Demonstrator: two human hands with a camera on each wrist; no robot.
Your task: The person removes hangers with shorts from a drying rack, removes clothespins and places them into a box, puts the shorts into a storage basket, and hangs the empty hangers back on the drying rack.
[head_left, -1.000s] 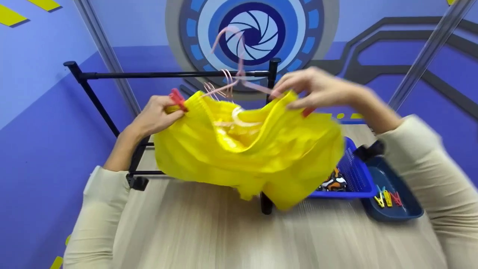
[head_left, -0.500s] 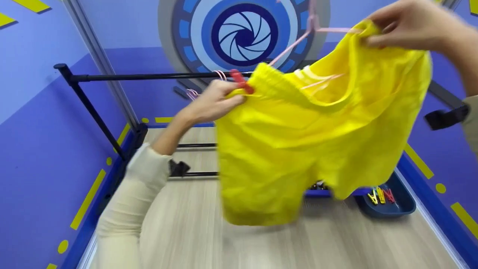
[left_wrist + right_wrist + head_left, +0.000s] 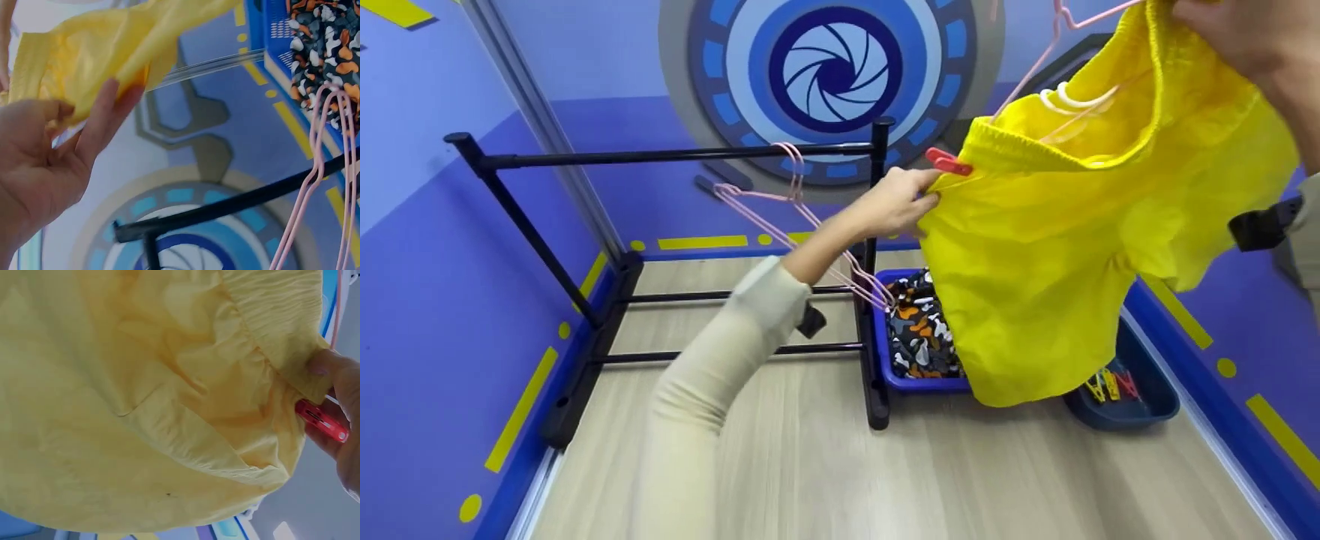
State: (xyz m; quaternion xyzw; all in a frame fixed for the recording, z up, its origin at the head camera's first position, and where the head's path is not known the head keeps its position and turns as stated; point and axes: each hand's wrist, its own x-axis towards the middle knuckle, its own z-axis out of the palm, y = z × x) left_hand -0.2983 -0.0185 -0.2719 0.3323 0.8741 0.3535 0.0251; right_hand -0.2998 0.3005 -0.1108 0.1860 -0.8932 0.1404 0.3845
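Note:
Yellow shorts [image 3: 1042,262] hang in the air from a pink hanger [image 3: 1057,16], whose hook runs out of the head view. White cord [image 3: 1087,102] shows inside the waistband. A red clothespin [image 3: 949,161] clips the waistband's left end, and another red clothespin [image 3: 322,421] sits at the right end in the right wrist view. My left hand [image 3: 896,201] pinches the fabric just below the left clothespin. At the top right, my right hand [image 3: 1271,37] grips the waistband, its thumb on the cloth beside the clothespin; the frame edge cuts off part of this hand.
A black clothes rack [image 3: 660,156] stands left of the shorts, with pink hangers [image 3: 791,196] on its bar. Beyond its right leg, a blue basket [image 3: 919,385] holds patterned black, orange and white cloth. A dark tray [image 3: 1155,409] with several clothespins [image 3: 1110,385] is at right.
Both hands have carried the shorts and their hanger from in front of the rack to the right and upward. The rack's pink hangers and the basket are now uncovered.

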